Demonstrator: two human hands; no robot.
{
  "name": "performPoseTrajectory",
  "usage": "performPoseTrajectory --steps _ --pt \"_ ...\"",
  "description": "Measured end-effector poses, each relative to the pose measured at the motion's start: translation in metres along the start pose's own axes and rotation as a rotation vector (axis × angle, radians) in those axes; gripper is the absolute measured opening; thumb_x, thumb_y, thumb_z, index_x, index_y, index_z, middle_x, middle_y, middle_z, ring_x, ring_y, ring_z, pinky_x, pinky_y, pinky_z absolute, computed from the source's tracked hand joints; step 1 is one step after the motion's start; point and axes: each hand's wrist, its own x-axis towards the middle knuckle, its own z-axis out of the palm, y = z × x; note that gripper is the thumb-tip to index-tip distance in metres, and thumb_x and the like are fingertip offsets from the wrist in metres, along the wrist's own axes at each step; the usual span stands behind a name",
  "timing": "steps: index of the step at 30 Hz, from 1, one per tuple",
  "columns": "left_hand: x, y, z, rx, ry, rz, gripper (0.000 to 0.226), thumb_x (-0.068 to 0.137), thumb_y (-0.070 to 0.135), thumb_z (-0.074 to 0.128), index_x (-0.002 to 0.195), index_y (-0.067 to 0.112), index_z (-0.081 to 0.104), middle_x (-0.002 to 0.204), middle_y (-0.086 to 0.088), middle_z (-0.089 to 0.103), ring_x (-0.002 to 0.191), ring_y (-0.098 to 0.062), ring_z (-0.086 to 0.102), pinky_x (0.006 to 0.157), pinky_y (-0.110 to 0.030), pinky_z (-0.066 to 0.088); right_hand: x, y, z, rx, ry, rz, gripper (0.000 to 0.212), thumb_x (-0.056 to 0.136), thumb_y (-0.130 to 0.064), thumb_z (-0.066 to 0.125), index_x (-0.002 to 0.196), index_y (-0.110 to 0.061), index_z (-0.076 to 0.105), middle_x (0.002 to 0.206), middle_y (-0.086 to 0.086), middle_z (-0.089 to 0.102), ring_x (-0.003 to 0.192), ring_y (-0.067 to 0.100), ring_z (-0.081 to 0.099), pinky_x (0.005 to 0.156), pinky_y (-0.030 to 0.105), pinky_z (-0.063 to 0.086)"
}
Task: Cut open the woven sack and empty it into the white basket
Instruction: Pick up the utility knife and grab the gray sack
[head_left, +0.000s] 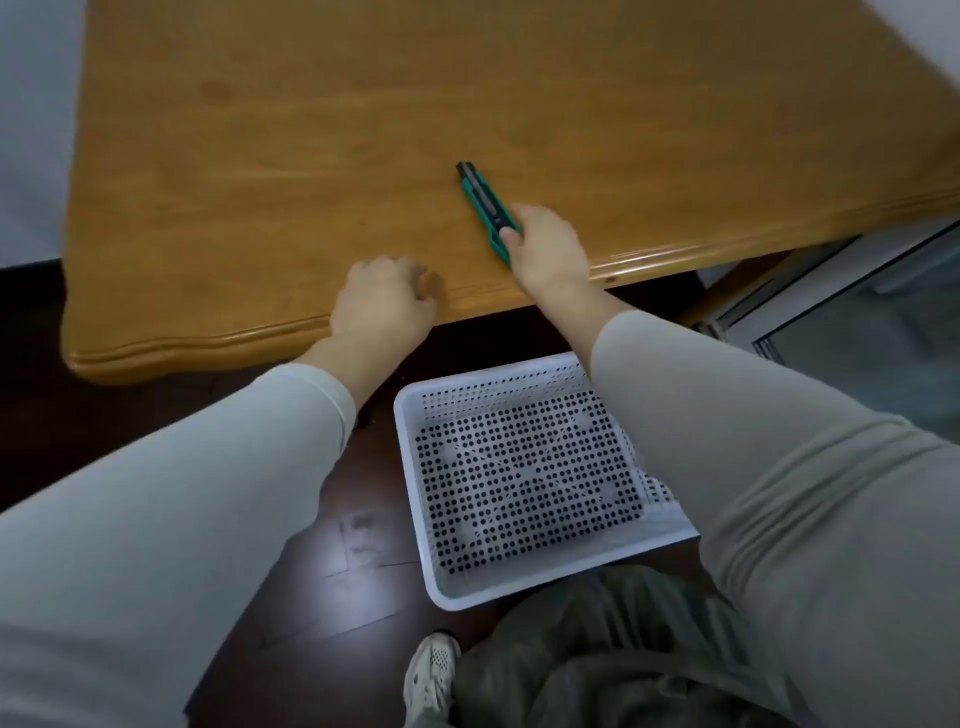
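Note:
A green and black utility knife (483, 202) lies on the wooden table (291, 156) near its front edge. My right hand (548, 244) covers the knife's near end, thumb and fingers closed around the handle. My left hand (382, 306) rests curled on the table's front edge with nothing in it. The white perforated basket (415, 499) stands on the dark floor below the table edge, between my arms, with nothing inside. No woven sack is in view.
Dark wooden floor (311, 561) surrounds the basket. My trouser leg and a white shoe (431, 670) are just in front of the basket. A glass-fronted cabinet (852, 317) stands at the right, beside a table leg.

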Motion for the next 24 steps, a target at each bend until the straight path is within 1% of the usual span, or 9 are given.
performPoseTrajectory --steps 4,8,10,13,16,19,20,22,24 --pt "0.014 -0.002 0.005 0.036 -0.009 0.047 0.045 0.087 0.019 0.05 0.133 0.019 0.051 0.138 -0.009 0.051 0.13 -0.03 0.041 0.104 -0.043 0.041 0.015 -0.001 0.009 -0.059 -0.029 0.043 0.037 0.097 -0.03 0.043 0.129 -0.016 0.049 0.122 0.011 0.059 0.114 0.031 0.051 0.086 0.039 0.048" --pt "0.025 -0.003 0.009 0.043 -0.021 0.087 0.034 0.084 0.016 0.049 0.115 0.022 0.062 0.125 -0.008 0.057 0.118 -0.032 0.047 0.093 -0.043 0.047 0.022 -0.002 0.017 -0.141 0.032 0.034 0.034 0.095 -0.026 0.047 0.126 -0.013 0.05 0.118 0.012 0.06 0.113 0.031 0.05 0.076 0.036 0.043" --pt "0.026 -0.002 0.01 0.052 -0.034 0.084 0.033 0.085 0.015 0.049 0.115 0.022 0.063 0.124 -0.009 0.057 0.117 -0.033 0.047 0.093 -0.043 0.047 0.024 -0.004 0.017 -0.141 0.047 0.045 0.034 0.093 -0.023 0.053 0.124 -0.011 0.05 0.122 0.013 0.057 0.114 0.031 0.05 0.077 0.034 0.042" --pt "0.023 0.004 0.012 0.041 -0.047 0.089 0.034 0.087 0.015 0.048 0.116 0.02 0.063 0.121 -0.009 0.058 0.114 -0.032 0.049 0.092 -0.042 0.047 0.02 -0.004 0.013 -0.069 -0.026 0.128 0.036 0.088 -0.018 0.059 0.122 -0.007 0.05 0.126 0.016 0.052 0.115 0.032 0.051 0.085 0.036 0.044" --pt "0.012 0.014 0.014 0.024 -0.061 0.083 0.038 0.088 0.015 0.048 0.124 0.017 0.06 0.131 -0.008 0.055 0.122 -0.031 0.047 0.098 -0.041 0.045 0.003 0.007 0.01 0.116 -0.098 0.205 0.042 0.086 -0.011 0.056 0.128 -0.008 0.049 0.128 0.018 0.051 0.114 0.033 0.054 0.09 0.036 0.048" --pt "-0.009 0.029 0.019 0.039 -0.061 0.07 0.041 0.09 0.017 0.049 0.13 0.011 0.054 0.139 -0.01 0.05 0.129 -0.031 0.041 0.103 -0.041 0.04 -0.033 0.024 -0.004 0.492 -0.069 0.337 0.049 0.088 -0.004 0.052 0.135 -0.01 0.042 0.132 0.013 0.049 0.114 0.027 0.054 0.086 0.03 0.047" --pt "-0.019 0.034 0.022 0.034 -0.067 0.072 0.041 0.089 0.016 0.049 0.129 0.009 0.054 0.138 -0.011 0.05 0.129 -0.031 0.042 0.102 -0.041 0.041 -0.05 0.03 -0.01 0.618 -0.064 0.383 0.05 0.088 -0.002 0.054 0.135 -0.009 0.041 0.131 0.011 0.05 0.113 0.025 0.054 0.088 0.029 0.047" --pt "-0.043 0.045 0.031 0.019 -0.088 0.071 0.042 0.089 0.016 0.049 0.13 0.008 0.053 0.139 -0.012 0.05 0.127 -0.031 0.045 0.099 -0.042 0.046 -0.085 0.046 -0.021 0.814 -0.079 0.46 0.054 0.085 0.0 0.06 0.136 -0.008 0.04 0.125 0.01 0.055 0.107 0.025 0.058 0.09 0.035 0.05" --pt "-0.072 0.058 0.045 0.003 -0.108 0.061 0.044 0.09 0.016 0.049 0.133 0.009 0.05 0.142 -0.011 0.048 0.12 -0.032 0.053 0.092 -0.041 0.049 -0.123 0.066 -0.031 0.979 -0.125 0.519 0.058 0.084 0.002 0.063 0.136 -0.006 0.039 0.115 0.011 0.063 0.096 0.024 0.065 0.083 0.038 0.054"
